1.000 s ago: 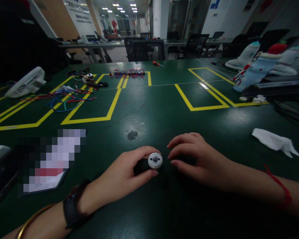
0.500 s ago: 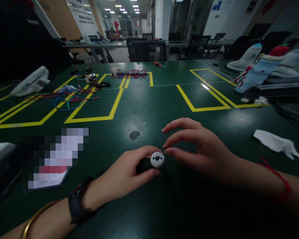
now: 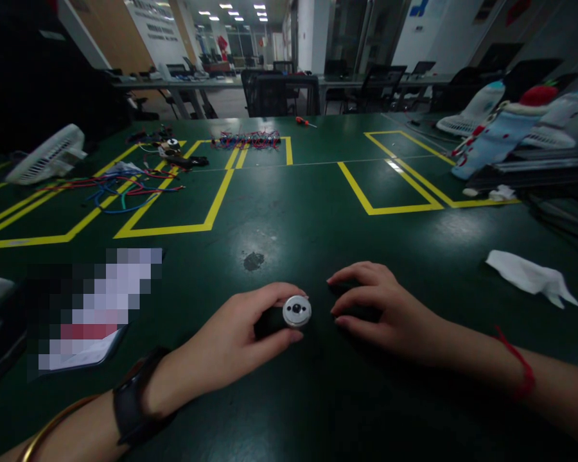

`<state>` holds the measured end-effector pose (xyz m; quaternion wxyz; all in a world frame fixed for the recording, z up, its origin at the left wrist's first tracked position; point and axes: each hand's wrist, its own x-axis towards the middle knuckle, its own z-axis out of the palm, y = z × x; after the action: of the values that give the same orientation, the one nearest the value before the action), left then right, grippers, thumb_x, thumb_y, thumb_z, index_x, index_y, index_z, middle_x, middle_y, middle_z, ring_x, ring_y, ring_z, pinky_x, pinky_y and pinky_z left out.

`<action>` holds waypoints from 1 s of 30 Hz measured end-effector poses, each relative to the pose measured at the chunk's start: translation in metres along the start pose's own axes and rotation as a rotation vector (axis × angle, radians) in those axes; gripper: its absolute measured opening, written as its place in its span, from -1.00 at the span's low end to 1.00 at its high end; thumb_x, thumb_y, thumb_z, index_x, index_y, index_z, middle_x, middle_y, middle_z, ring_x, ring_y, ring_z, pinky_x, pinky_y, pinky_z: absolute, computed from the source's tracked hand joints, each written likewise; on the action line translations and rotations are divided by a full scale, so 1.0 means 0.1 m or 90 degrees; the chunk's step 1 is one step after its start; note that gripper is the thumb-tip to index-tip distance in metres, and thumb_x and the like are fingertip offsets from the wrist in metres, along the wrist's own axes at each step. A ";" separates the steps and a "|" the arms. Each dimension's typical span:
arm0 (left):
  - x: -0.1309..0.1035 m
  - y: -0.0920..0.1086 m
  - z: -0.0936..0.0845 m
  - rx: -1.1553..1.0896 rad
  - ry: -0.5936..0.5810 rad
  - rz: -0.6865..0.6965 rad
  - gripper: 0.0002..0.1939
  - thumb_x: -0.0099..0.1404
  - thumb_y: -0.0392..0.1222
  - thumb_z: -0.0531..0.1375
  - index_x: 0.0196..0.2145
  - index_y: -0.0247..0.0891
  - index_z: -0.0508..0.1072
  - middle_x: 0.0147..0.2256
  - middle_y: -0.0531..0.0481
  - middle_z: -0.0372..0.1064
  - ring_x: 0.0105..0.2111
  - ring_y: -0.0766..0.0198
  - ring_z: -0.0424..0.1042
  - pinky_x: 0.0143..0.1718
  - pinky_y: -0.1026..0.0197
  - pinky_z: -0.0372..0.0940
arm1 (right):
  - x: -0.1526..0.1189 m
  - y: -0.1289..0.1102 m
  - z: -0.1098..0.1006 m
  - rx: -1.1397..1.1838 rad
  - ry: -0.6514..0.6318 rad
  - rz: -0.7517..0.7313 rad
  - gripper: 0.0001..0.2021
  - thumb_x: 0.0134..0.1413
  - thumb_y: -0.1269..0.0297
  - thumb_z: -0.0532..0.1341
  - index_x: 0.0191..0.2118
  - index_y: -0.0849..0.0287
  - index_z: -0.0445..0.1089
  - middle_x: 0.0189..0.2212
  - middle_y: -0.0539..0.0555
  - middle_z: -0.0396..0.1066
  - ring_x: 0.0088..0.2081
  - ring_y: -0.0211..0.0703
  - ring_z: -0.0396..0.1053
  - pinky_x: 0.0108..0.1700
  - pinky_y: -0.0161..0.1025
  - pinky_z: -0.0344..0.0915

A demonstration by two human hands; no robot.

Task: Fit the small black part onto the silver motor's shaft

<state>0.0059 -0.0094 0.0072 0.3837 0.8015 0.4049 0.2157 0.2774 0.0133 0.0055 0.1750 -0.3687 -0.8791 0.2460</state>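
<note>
Between the thumb and fingers of my left hand (image 3: 243,330) sits a small round silver metal part (image 3: 297,310), its flat face turned up with a dark centre and small dark holes. What lies below that face is hidden. My right hand (image 3: 383,308) is just to the right of the part, apart from it, its fingers curved and spread with nothing in them. Both hands are low over the dark green table (image 3: 289,224).
A phone (image 3: 101,308) lies left of my left hand, and a white tissue (image 3: 532,276) to the far right. Farther back are tangled wires (image 3: 135,186), a wire bundle (image 3: 248,140), a screwdriver (image 3: 304,121), white fans (image 3: 48,154) and a light blue bottle-shaped thing (image 3: 498,138).
My right hand has moved away from the silver part, down and to the right. My left hand keeps its grip on the part. The whole view has shifted slightly.
</note>
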 end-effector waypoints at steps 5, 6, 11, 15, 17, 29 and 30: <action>-0.01 -0.01 0.00 0.006 0.001 0.005 -0.61 0.32 -0.22 0.24 0.07 -0.02 0.30 0.00 0.11 0.39 -0.04 0.24 0.40 0.00 0.22 0.29 | -0.02 0.05 -0.04 0.186 0.088 0.070 -0.86 0.14 0.20 0.28 -0.17 0.03 0.49 0.06 0.09 0.31 0.11 -0.02 0.28 0.12 -0.02 0.21; -0.01 -0.01 0.00 0.006 0.002 0.005 -0.61 0.32 -0.22 0.23 0.08 -0.03 0.30 0.01 0.11 0.39 -0.03 0.24 0.40 0.00 0.22 0.29 | -0.02 0.06 -0.06 0.231 0.115 0.091 -0.88 0.16 0.19 0.27 -0.20 0.04 0.49 0.02 0.08 0.34 0.08 -0.05 0.31 0.10 -0.06 0.24; -0.02 -0.01 0.00 0.007 -0.003 0.001 -0.60 0.32 -0.21 0.23 0.09 -0.03 0.29 0.02 0.09 0.38 -0.02 0.23 0.40 0.02 0.19 0.29 | 0.00 0.09 -0.11 0.399 0.212 0.217 -0.85 0.17 0.12 0.25 -0.30 0.07 0.47 -0.18 0.04 0.43 -0.11 -0.12 0.38 -0.08 -0.20 0.29; -0.01 -0.01 -0.01 0.007 -0.002 0.002 -0.60 0.32 -0.22 0.23 0.09 -0.03 0.29 0.02 0.08 0.38 -0.02 0.22 0.40 0.01 0.19 0.30 | 0.00 0.08 -0.10 0.443 0.193 0.253 -0.83 0.16 0.10 0.26 -0.29 0.08 0.46 -0.25 0.01 0.42 -0.24 -0.19 0.34 -0.24 -0.28 0.26; -0.01 0.00 -0.01 0.005 -0.003 0.001 -0.60 0.32 -0.23 0.23 0.09 -0.04 0.30 0.02 0.06 0.38 -0.02 0.21 0.40 0.01 0.17 0.31 | -0.01 0.08 -0.10 0.439 0.179 0.253 -0.83 0.16 0.10 0.26 -0.30 0.09 0.45 -0.28 0.00 0.41 -0.29 -0.22 0.32 -0.28 -0.30 0.25; -0.01 0.00 -0.01 0.015 -0.001 0.000 -0.61 0.32 -0.22 0.22 0.09 -0.07 0.30 0.02 0.03 0.39 -0.02 0.17 0.40 0.01 0.14 0.31 | -0.01 0.01 -0.11 0.400 0.154 0.250 -0.80 0.15 0.09 0.26 -0.31 0.11 0.46 -0.41 -0.02 0.40 -0.39 -0.23 0.33 -0.39 -0.29 0.24; -0.01 0.01 -0.01 0.015 -0.001 0.000 -0.61 0.33 -0.22 0.22 0.08 -0.06 0.30 0.02 0.04 0.39 -0.02 0.18 0.40 0.01 0.15 0.31 | 0.00 0.01 -0.11 0.395 0.149 0.246 -0.81 0.15 0.09 0.26 -0.31 0.11 0.46 -0.40 -0.03 0.40 -0.39 -0.24 0.33 -0.39 -0.29 0.24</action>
<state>0.0047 -0.0101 0.0085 0.3744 0.8063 0.4069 0.2100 0.2839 0.0171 0.0141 0.3282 -0.4827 -0.6513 0.4848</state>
